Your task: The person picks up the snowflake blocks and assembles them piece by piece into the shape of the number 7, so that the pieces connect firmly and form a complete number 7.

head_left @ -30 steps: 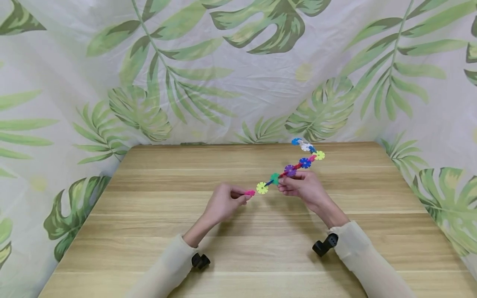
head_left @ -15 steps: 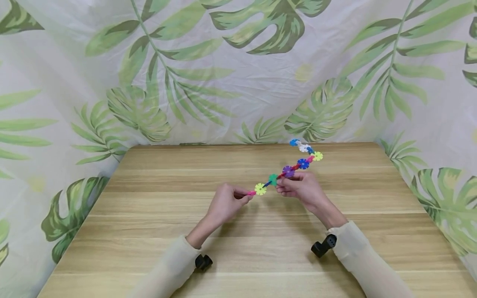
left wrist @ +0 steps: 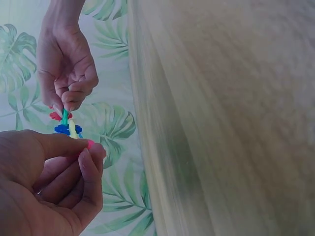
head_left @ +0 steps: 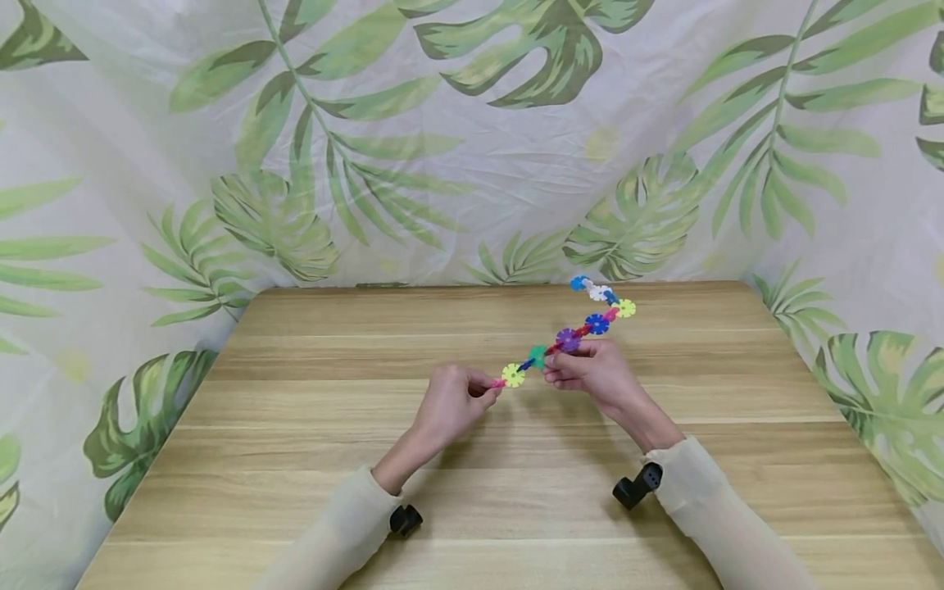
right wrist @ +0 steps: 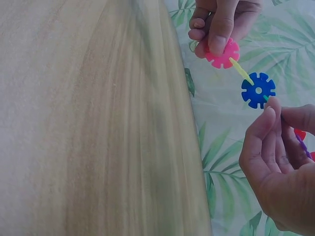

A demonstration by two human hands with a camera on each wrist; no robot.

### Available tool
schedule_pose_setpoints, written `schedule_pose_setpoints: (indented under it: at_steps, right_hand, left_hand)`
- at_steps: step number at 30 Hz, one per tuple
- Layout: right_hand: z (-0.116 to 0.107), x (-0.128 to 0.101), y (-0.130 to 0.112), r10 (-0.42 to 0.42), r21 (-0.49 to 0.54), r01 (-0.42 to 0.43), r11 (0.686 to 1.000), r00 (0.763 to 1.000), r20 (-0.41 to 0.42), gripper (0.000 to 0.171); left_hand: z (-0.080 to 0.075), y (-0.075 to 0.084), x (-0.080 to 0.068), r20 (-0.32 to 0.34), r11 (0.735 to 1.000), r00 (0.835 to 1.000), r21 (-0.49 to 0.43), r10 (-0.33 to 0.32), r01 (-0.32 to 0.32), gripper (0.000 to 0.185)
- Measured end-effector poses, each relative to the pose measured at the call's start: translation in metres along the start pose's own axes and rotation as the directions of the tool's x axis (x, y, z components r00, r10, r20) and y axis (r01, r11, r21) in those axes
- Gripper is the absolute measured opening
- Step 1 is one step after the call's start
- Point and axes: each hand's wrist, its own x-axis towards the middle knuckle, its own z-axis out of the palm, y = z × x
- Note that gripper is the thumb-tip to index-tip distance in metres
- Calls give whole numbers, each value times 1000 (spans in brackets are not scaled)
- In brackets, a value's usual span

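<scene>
A chain of notched plastic discs (head_left: pixel 568 339) in several colours is held above the table, bending back at its far end. My right hand (head_left: pixel 601 378) pinches the green disc (head_left: pixel 537 356) partway along it. My left hand (head_left: pixel 453 403) pinches a pink disc (right wrist: pixel 224 54) between thumb and fingers. In the right wrist view the pink disc meets the edge of a yellow disc (right wrist: pixel 241 71), which joins a blue disc (right wrist: pixel 258 91). Fingers cover most of the green disc there. The left wrist view shows only a bit of the pink one at the fingertips.
A wooden table (head_left: pixel 295 459) lies beneath both hands. Behind it hangs a leaf-patterned cloth (head_left: pixel 516 164). Small black cameras sit at the left cuff (head_left: pixel 406 520) and the right cuff (head_left: pixel 637 485).
My left hand has brought the pink disc up to the yellow disc at the chain's near end, closing the gap. My right hand and the chain have shifted slightly left.
</scene>
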Motion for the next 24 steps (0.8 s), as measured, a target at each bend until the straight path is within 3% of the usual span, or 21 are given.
schedule_pose_setpoints:
  at_steps: [18, 24]
  right_hand:
    - [5, 0, -4, -19, -45, 19, 999, 1000, -3, 29]
    - [7, 0, -6, -16, -59, 15, 998, 1000, -6, 30]
  left_hand:
    - [4, -5, 0, -39, 999, 999, 6, 38, -37, 4]
    - [4, -6, -1, -48, 1000, 999, -21, -3, 2, 4]
